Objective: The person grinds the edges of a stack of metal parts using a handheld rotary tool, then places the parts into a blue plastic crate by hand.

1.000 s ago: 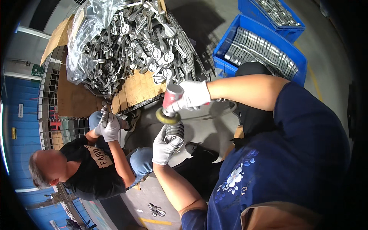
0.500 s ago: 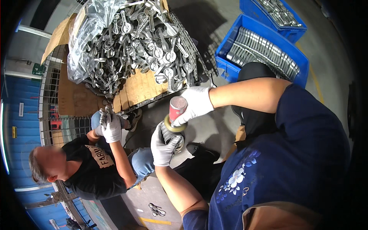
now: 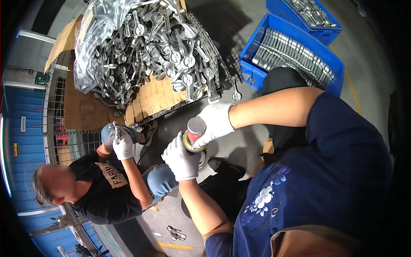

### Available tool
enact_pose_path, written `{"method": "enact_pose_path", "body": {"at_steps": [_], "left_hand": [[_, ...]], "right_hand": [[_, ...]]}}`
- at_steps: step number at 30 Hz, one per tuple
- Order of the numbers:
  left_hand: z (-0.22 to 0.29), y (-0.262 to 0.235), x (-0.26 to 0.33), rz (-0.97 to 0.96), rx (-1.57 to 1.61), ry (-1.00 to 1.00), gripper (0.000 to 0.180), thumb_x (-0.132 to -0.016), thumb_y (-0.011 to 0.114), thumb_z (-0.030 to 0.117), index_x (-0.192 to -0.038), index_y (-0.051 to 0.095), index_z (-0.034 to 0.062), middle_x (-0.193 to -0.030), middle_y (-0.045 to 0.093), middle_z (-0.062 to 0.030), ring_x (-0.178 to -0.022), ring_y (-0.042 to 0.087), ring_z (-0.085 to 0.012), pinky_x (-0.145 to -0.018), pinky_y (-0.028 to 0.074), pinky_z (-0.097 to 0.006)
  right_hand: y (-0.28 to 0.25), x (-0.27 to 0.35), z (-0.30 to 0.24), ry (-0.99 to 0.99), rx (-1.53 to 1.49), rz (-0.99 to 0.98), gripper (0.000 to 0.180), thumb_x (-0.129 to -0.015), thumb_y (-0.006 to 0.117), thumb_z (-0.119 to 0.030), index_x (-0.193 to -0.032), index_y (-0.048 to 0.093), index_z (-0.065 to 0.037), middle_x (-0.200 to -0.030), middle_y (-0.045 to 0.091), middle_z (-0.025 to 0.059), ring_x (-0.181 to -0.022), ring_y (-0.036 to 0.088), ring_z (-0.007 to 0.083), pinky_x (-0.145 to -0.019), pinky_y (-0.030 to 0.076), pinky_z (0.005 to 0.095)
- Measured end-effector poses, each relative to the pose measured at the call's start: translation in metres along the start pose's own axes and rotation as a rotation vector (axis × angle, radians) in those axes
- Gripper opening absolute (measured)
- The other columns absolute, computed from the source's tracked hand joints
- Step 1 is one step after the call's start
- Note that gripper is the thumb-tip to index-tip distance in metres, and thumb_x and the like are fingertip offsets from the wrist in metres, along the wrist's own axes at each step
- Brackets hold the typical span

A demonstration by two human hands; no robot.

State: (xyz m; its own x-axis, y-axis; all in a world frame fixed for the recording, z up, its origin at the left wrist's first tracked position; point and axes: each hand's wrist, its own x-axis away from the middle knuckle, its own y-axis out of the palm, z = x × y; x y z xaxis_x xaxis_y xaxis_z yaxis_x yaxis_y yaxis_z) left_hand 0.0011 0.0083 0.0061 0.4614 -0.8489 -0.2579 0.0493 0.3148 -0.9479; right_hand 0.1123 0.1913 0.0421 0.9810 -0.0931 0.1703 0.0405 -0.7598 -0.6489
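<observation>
My right hand [image 3: 215,123] wears a white glove and is closed around a red cylindrical tool [image 3: 197,129] with a grey end. At the tool's lower end is a yellow-green disc [image 3: 186,141]. My left hand [image 3: 182,158], gloved too, lies right against the disc with its back turned up and its fingers curled. Beneath that hand a bit of shiny metal part [image 3: 202,158] shows; the rest is hidden by the glove and the tool.
A mesh cage [image 3: 53,111] lined with cardboard holds a heap of loose metal parts [image 3: 150,51]. Blue bins [image 3: 252,47] with metal pieces stand at the upper right. A seated co-worker [image 3: 107,188] at left grips metal parts. Several pieces [image 3: 176,233] lie on the floor.
My left hand has turned over, so its back now covers the stacked metal pieces that showed before. Both hands and the tool have shifted slightly down and left.
</observation>
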Motion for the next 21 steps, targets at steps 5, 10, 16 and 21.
{"method": "enact_pose_path", "body": {"at_steps": [5, 10, 16, 21], "left_hand": [[0.001, 0.0, 0.006, 0.08, 0.058, -0.002, 0.069, -0.056, 0.085, 0.033, -0.113, 0.059, 0.0033, -0.099, 0.065, -0.0135, -0.092, 0.062, -0.0307, -0.085, 0.044, -0.042], [-0.021, 0.004, 0.01, 0.183, 0.412, -0.095, 0.072, -0.053, 0.088, 0.013, -0.116, 0.056, -0.002, -0.102, 0.063, -0.0162, -0.092, 0.062, -0.0297, -0.086, 0.048, -0.038], [-0.016, -0.007, 0.006, 0.177, 1.281, -0.302, 0.071, -0.068, 0.082, 0.009, -0.127, 0.045, -0.0041, -0.111, 0.059, -0.0096, -0.093, 0.058, -0.0146, -0.084, 0.049, -0.027], [-0.029, -0.004, 0.008, 0.193, 1.385, -0.294, 0.065, -0.079, 0.074, 0.023, -0.13, 0.044, -0.0034, -0.113, 0.059, -0.0077, -0.095, 0.057, -0.0124, -0.082, 0.048, -0.024]], "right_hand": [[0.001, -0.004, 0.009, 0.008, -0.055, 0.07, 0.053, -0.073, 0.067, -0.061, -0.097, 0.068, -0.014, -0.09, 0.07, 0.0116, -0.084, 0.066, 0.0292, -0.077, 0.052, 0.0363], [0.003, -0.008, 0.023, 0.039, -0.211, 0.093, 0.05, -0.073, 0.073, -0.053, -0.097, 0.068, -0.01, -0.093, 0.07, 0.0107, -0.085, 0.066, 0.0249, -0.081, 0.052, 0.0337], [0.013, -0.009, 0.028, -0.138, -0.408, 0.172, 0.035, -0.079, 0.074, -0.036, -0.097, 0.067, -0.007, -0.093, 0.069, 0.0078, -0.087, 0.065, 0.0187, -0.081, 0.051, 0.0318], [0.017, -0.011, 0.024, -0.208, -0.52, 0.253, 0.021, -0.079, 0.075, -0.017, -0.094, 0.066, -0.004, -0.093, 0.068, 0.0071, -0.088, 0.065, 0.0171, -0.082, 0.051, 0.0306]]}}
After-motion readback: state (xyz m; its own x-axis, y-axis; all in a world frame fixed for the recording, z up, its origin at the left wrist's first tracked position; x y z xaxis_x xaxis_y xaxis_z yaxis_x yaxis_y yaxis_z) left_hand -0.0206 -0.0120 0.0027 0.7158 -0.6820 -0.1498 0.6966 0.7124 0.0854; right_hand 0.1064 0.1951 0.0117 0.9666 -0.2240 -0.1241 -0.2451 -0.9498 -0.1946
